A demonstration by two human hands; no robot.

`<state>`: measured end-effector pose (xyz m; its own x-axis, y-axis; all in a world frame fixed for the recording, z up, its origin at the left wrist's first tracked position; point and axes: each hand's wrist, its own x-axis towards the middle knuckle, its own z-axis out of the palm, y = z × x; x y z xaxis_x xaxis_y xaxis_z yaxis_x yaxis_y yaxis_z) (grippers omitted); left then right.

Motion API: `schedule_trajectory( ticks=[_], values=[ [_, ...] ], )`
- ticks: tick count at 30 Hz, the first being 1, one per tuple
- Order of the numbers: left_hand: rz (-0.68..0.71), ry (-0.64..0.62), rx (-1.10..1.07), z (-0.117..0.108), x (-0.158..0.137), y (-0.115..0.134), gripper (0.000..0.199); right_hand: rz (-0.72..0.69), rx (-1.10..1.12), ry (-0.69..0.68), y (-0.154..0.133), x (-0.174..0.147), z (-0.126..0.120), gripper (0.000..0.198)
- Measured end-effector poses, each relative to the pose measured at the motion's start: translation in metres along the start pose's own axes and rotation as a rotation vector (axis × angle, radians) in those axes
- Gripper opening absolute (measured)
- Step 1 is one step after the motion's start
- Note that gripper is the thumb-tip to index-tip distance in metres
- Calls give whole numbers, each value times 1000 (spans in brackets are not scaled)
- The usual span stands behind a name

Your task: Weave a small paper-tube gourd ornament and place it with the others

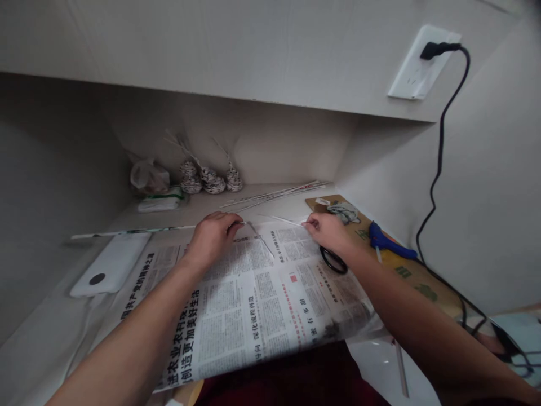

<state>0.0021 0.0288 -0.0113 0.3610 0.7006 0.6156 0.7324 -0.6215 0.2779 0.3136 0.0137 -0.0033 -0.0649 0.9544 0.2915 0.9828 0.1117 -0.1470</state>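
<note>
Over a spread newspaper (236,304), my left hand (213,234) pinches a long thin rolled-paper stick (139,232) that reaches out to the left. A thin pale strip (262,242) slants down to the right from the same fingertips. To the right, my right hand (327,228) is closed on a thin white paper stick (287,221), whose narrow tip points left toward my left hand. Black scissors handles (333,260) lie beneath my right wrist, the blades not visible. The two hands are apart.
Several woven paper gourd shapes (213,180) stand at the back, near a plastic bag (150,176) and a tissue pack (160,200). More paper sticks (274,194) lie behind my hands. A white power bank (110,265) is left; a blue glue gun (391,242) rests on cardboard (422,287).
</note>
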Motion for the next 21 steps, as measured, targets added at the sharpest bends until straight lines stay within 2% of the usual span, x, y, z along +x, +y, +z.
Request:
schedule_trajectory(
  ticks=[4, 9, 11, 14, 21],
  values=[
    [6, 5, 4, 0, -1, 0, 15, 75, -113, 78, 45, -21, -35, 20],
    [23, 16, -76, 2, -2, 2, 18, 376, -383, 87, 113, -63, -66, 33],
    [40, 23, -113, 3, -2, 5, 19, 445, -381, 0, 130, -79, -67, 36],
    [86, 29, -159, 3, -3, 12, 20, 442, -328, -128, 141, -94, -59, 40],
    [154, 25, -218, 4, -3, 20, 20, 474, -358, -67, 146, -101, -42, 38]
  ],
)
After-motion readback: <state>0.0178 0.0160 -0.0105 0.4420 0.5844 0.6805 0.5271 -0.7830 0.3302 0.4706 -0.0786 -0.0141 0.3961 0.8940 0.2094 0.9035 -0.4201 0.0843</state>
